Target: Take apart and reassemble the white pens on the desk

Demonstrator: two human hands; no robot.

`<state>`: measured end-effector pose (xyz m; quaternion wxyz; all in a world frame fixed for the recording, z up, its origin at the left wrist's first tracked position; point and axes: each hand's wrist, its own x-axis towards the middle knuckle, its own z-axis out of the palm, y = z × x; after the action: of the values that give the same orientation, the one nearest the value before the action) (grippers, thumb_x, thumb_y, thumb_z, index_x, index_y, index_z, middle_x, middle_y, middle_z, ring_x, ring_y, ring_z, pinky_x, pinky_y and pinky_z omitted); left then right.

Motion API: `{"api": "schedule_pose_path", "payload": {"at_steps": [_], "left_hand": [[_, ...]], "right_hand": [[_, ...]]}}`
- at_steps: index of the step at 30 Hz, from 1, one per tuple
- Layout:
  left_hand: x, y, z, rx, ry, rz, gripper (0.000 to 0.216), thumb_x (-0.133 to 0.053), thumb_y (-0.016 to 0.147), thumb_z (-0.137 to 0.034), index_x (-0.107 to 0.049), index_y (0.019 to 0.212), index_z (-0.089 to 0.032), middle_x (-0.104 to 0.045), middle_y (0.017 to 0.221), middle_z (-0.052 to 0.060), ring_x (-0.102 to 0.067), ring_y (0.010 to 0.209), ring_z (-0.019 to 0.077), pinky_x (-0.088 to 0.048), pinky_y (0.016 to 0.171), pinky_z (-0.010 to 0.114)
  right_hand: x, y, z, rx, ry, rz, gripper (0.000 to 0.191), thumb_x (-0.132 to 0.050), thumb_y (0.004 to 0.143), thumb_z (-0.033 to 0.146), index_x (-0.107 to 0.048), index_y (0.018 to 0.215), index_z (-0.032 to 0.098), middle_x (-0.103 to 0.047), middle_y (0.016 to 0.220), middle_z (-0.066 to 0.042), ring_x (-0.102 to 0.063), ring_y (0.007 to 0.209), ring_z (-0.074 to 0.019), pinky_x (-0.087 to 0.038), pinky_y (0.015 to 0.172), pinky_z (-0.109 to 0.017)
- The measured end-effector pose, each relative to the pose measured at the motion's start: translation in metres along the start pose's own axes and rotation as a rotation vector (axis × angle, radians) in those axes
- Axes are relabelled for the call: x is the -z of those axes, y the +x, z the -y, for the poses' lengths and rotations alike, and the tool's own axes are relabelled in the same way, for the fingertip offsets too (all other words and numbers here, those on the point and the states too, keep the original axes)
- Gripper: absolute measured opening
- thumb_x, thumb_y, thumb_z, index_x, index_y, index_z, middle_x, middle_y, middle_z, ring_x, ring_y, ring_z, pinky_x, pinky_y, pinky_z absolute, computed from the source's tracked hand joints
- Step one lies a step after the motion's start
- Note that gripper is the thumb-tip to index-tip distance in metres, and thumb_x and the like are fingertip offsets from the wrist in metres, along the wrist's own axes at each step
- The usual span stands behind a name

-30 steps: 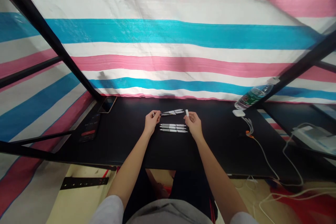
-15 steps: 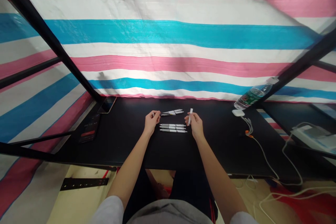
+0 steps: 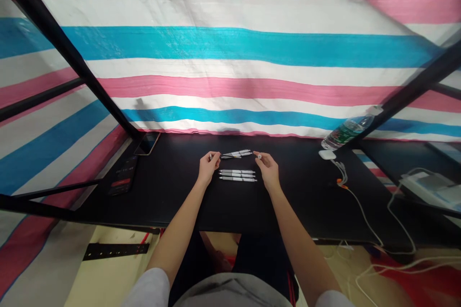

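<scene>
Flanking white pens [image 3: 237, 175], left hand [image 3: 208, 168] and right hand [image 3: 268, 170] clear desk edges [image 3: 230, 225].

R hand [image 3: 268, 169] has tipped the small white pen piece [image 3: 259, 156] from upright to nearly flat; tip now points L twd the pens [image 3: 236, 153].

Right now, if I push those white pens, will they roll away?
Probably: the white pens look round and slim, so a push could roll them. They seem stiff and light, and the smooth black table may let them slide easily.
</scene>
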<state>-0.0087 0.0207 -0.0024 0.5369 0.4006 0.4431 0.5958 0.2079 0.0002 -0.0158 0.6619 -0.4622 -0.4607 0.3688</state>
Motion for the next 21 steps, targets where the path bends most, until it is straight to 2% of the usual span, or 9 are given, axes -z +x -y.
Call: {"api": "schedule_pose_path", "payload": {"at_steps": [2,5,8,11,15,17,21], "left_hand": [[0.0,0.0,0.001,0.0,0.0,0.003,0.042,-0.077,0.064,-0.052,-0.062,0.072,-0.013,-0.05,0.057,-0.003,-0.04,0.047,0.0041,-0.024,0.041,0.017],[0.001,0.001,0.001,-0.003,-0.006,0.008,0.042,-0.077,0.065,-0.051,-0.061,0.072,-0.013,-0.05,0.056,-0.003,-0.039,0.046,0.0039,-0.022,0.041,0.017],[0.001,0.001,0.001,-0.005,-0.005,0.01,0.042,-0.077,0.065,-0.051,-0.061,0.072,-0.013,-0.049,0.056,-0.003,-0.04,0.046,0.004,-0.022,0.041,0.017],[0.001,0.001,0.001,0.004,0.0,0.009,0.042,-0.077,0.065,-0.051,-0.062,0.073,-0.013,-0.05,0.056,-0.003,-0.04,0.047,0.0042,-0.023,0.041,0.017],[0.0,-0.001,0.0,0.003,0.019,0.026,0.041,-0.077,0.065,-0.05,-0.064,0.076,-0.013,-0.05,0.057,-0.003,-0.04,0.048,0.0043,-0.024,0.042,0.018],[-0.001,-0.002,-0.001,-0.001,0.031,0.05,0.04,-0.077,0.066,-0.049,-0.064,0.077,-0.013,-0.05,0.058,-0.003,-0.04,0.048,0.0045,-0.024,0.043,0.018],[-0.002,-0.004,-0.002,-0.007,0.064,0.097,0.038,-0.075,0.068,-0.048,-0.064,0.078,-0.014,-0.05,0.058,-0.003,-0.039,0.048,0.0049,-0.024,0.043,0.019]], "right_hand": [[0.0,0.0,-0.001,0.028,-0.005,0.032,0.024,-0.071,0.073,0.04,-0.065,0.086,0.02,-0.071,0.112,-0.01,-0.063,0.11,-0.0251,-0.045,0.099,-0.043],[0.001,0.001,-0.003,0.064,-0.037,0.055,0.021,-0.069,0.076,0.04,-0.067,0.085,0.02,-0.071,0.11,-0.009,-0.064,0.108,-0.025,-0.045,0.1,-0.044],[0.002,0.001,-0.006,0.08,-0.132,0.034,0.024,-0.065,0.079,0.038,-0.069,0.092,0.019,-0.073,0.098,-0.007,-0.066,0.096,-0.0229,-0.049,0.094,-0.041],[0.003,-0.001,-0.008,0.093,-0.298,0.0,0.03,-0.058,0.083,0.035,-0.069,0.104,0.018,-0.072,0.086,-0.006,-0.066,0.08,-0.0205,-0.052,0.081,-0.037],[0.001,-0.006,-0.005,0.301,-0.578,0.073,0.029,-0.05,0.087,0.025,-0.07,0.107,0.018,-0.069,0.091,-0.007,-0.062,0.083,-0.0208,-0.047,0.08,-0.036],[0.0,-0.009,-0.004,0.4,-0.703,0.152,0.029,-0.048,0.088,0.021,-0.07,0.107,0.02,-0.067,0.085,-0.006,-0.059,0.08,-0.0201,-0.044,0.079,-0.036],[-0.002,-0.011,-0.002,0.48,-0.802,0.241,0.03,-0.047,0.09,0.017,-0.07,0.108,0.02,-0.064,0.08,-0.005,-0.056,0.077,-0.0193,-0.04,0.074,-0.033]]}}
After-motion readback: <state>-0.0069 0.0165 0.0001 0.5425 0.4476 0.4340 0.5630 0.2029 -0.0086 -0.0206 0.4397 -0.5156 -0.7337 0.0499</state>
